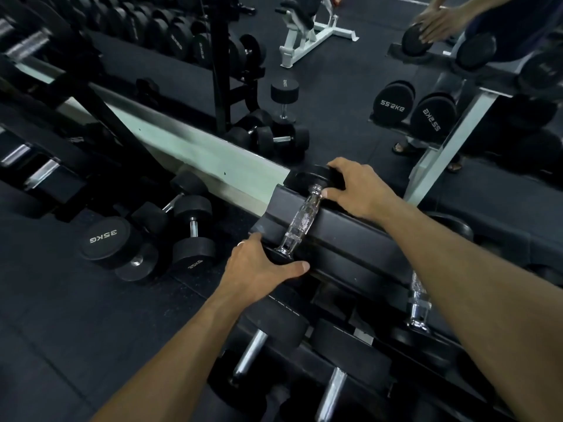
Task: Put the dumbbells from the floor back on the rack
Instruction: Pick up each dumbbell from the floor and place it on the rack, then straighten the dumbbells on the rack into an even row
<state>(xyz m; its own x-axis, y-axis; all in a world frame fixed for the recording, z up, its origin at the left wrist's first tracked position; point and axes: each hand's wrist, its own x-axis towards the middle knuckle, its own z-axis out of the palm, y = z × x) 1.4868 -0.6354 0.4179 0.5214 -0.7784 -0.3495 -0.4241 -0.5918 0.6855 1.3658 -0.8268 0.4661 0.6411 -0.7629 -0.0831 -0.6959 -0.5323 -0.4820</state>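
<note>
A black dumbbell with a knurled chrome handle [301, 220] lies across the top tier of the black rack [350, 239], at its left end. My left hand [262, 266] grips the dumbbell's near head. My right hand [356, 187] holds its far head, the thumb by the handle's collar. On the floor to the left lie several more black dumbbells, one marked 35KG [105, 239] and another standing upright [193, 229].
The rack's lower tiers hold more dumbbells [259, 345]. A mirror along the wall reflects the floor, a white bench [307, 35], racked dumbbells [393, 105] and my hands. A second long rack [45, 166] runs at the far left.
</note>
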